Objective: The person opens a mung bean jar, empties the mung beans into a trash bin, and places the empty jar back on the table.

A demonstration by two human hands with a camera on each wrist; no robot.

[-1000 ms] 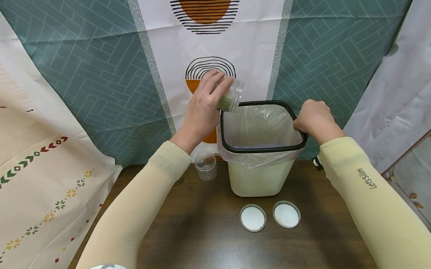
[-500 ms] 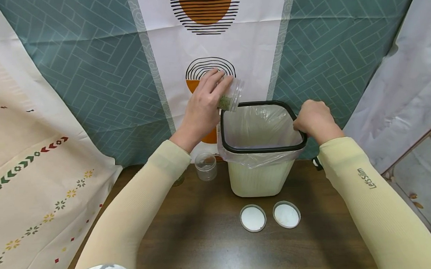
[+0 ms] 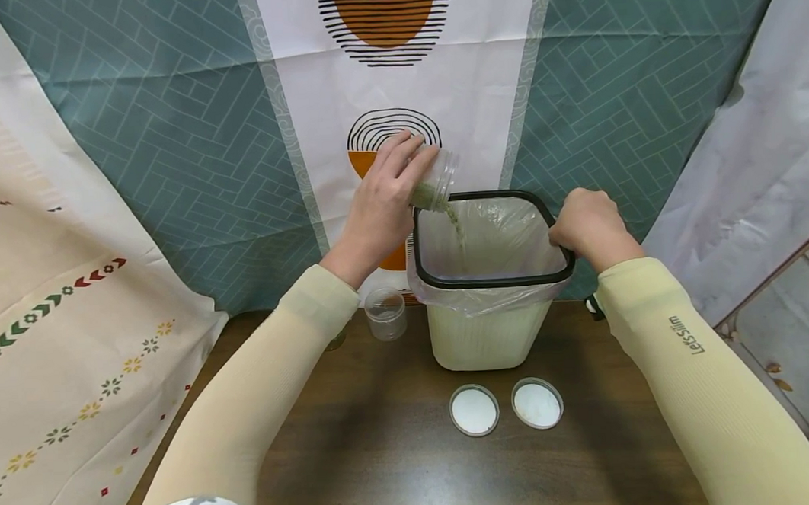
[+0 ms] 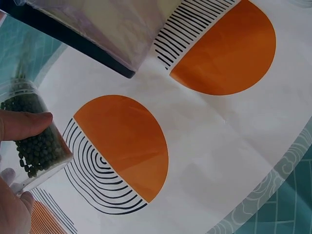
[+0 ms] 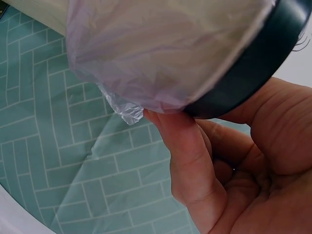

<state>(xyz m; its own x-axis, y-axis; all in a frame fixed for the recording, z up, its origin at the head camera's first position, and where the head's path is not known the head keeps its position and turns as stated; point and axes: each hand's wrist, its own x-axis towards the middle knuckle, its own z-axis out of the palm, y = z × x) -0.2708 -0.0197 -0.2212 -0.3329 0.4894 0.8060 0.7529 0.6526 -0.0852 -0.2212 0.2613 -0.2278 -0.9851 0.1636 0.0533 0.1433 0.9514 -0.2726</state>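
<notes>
My left hand (image 3: 385, 196) grips a clear plastic jar (image 4: 41, 139), tipped with its mouth over the near-left rim of a lined trash can. Small green beans (image 4: 39, 148) fill part of the jar, and a stream of them falls into the can in the head view. The cream trash can (image 3: 480, 336) has a black rim (image 3: 495, 282) and a translucent liner bag (image 5: 131, 58) folded over its outside. At the right side of the rim, my right hand (image 3: 590, 224) pinches the edge, thumb on one side and a finger against the bag.
An uncapped clear jar (image 3: 386, 314) stands left of the can, with another object (image 3: 337, 340) partly behind my left forearm. Two round white lids (image 3: 474, 410) lie in front of the can on the brown table (image 3: 387, 452). A patterned cloth (image 3: 234, 139) hangs behind.
Green beans now pour from the jar's mouth into the trash can; half a second ago they stayed inside. Both hands keep the same places.
</notes>
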